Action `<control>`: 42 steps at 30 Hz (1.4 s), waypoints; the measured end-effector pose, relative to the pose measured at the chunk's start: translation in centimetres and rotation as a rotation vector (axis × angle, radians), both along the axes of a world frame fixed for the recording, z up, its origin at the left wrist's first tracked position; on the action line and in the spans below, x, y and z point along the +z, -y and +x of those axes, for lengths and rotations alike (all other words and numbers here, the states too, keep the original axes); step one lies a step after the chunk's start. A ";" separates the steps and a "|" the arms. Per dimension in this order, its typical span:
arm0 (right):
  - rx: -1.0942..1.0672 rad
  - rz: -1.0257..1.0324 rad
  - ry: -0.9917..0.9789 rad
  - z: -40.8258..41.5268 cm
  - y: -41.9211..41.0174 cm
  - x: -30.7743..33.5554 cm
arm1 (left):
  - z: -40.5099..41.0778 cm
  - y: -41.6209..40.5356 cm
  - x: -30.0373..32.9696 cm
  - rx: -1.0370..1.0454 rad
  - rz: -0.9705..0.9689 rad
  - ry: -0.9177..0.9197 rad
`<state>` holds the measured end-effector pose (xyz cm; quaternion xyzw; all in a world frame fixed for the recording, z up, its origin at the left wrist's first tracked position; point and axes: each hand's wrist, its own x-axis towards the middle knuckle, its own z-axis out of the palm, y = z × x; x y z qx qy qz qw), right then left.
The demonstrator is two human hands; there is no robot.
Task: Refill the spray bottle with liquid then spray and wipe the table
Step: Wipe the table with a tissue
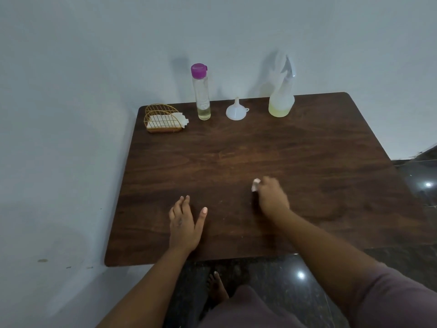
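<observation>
A translucent spray bottle (pixel 281 95) with pale yellow liquid in its base stands at the back right of the dark wooden table (pixel 307 150). A white funnel (pixel 236 110) sits upside down beside it. Left of the funnel stands a clear bottle (pixel 202 93) with a purple cap and a little liquid at the bottom. My right hand (pixel 272 197) presses a crumpled white tissue (pixel 255 184) onto the tabletop; the hand looks blurred. My left hand (pixel 185 222) lies flat on the table with fingers spread, holding nothing.
A gold wire holder (pixel 162 121) with white tissues stands at the back left corner. The table is against a pale wall at the back and left. Dark glossy floor shows to the right and below, with my bare foot (pixel 216 287) under the front edge.
</observation>
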<state>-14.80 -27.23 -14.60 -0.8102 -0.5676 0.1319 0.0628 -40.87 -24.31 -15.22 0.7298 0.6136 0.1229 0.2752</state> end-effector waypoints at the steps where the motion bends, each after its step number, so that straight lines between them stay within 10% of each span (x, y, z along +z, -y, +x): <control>1: 0.160 0.004 -0.001 -2.5 0.8 0.0 | 0.0 -0.1 0.0 -0.002 -0.001 -0.002; 6: 0.787 0.123 -0.110 -9.5 5.0 0.8 | 0.2 -0.4 -0.1 -0.014 -0.004 0.005; 14: -0.188 0.052 -0.104 2.3 -3.4 -0.2 | -0.9 -0.3 -0.1 0.003 0.004 0.022; 24: 0.977 0.010 -0.250 -10.9 4.9 -1.0 | -1.5 0.5 -0.2 0.059 0.015 0.026; 32: -0.315 0.204 -0.285 4.9 3.1 0.0 | -1.2 3.5 -0.1 0.032 0.017 0.034; 42: 0.836 0.128 -0.261 -14.9 10.7 -1.6 | -2.4 6.3 -0.2 0.135 0.047 0.121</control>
